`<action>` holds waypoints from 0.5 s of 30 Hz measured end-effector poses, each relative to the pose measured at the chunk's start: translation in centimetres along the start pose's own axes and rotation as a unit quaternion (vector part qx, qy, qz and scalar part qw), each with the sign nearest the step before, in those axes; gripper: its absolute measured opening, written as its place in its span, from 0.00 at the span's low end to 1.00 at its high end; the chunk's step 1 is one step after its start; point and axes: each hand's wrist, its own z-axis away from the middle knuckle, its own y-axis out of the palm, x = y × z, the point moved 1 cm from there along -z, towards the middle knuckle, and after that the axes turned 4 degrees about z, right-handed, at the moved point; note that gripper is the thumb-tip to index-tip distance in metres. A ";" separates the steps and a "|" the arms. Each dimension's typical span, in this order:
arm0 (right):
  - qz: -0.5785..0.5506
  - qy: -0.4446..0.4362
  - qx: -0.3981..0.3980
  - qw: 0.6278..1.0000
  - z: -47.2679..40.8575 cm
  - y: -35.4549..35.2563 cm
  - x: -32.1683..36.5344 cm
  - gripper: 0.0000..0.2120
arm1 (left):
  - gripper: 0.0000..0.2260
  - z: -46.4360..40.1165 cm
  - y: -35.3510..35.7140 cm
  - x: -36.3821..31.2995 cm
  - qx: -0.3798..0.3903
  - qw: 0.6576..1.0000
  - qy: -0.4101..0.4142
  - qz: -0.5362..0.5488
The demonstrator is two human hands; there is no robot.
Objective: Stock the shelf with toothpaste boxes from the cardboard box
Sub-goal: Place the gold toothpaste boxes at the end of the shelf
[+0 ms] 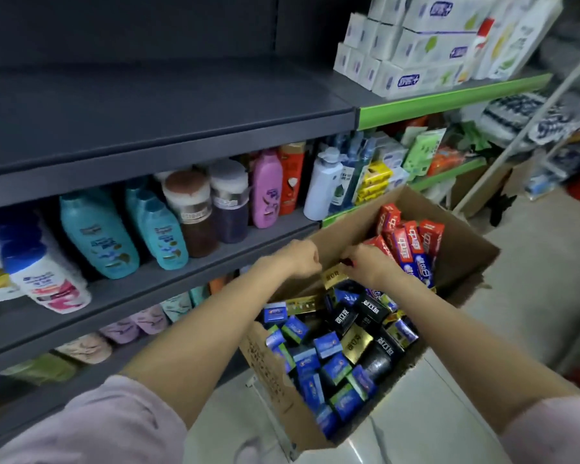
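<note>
The top shelf [168,105] has loads of bare room. The cardboard box [275,373] sits just beside the shelving, crammed with toothpaste boxes [329,346]. They're probably light, stiff and crushable, so grab one by its long sides. Both hands are inside at the far end: left hand [298,257] curled, can't tell on what; right hand [365,266] pinching a gold box [334,274].

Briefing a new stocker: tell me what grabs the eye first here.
First, the open cardboard box at lower centre, crammed with blue, black and gold toothpaste boxes, red toothpaste boxes standing at its far end. Both hands, left hand and right hand, reach in over a gold box. Above left, a dark top shelf stands bare.
</note>
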 end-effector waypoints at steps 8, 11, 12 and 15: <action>0.048 -0.094 0.096 0.990 -5.1 3.9 -3.3 0.35 | 0.14 -5.8 6.4 1.2 0.102 0.985 -0.121 -0.068; 0.069 -0.140 0.112 0.981 -6.7 5.2 -3.9 0.29 | 0.13 -6.8 9.2 2.5 0.128 0.976 -0.168 -0.055; 0.075 -0.150 0.104 0.980 -7.0 5.5 -4.3 0.26 | 0.13 -7.2 10.3 3.0 0.135 0.973 -0.178 -0.057; 0.055 -0.185 0.090 0.977 -7.6 5.6 -5.1 0.20 | 0.16 -8.1 12.4 3.9 0.120 0.969 -0.204 -0.074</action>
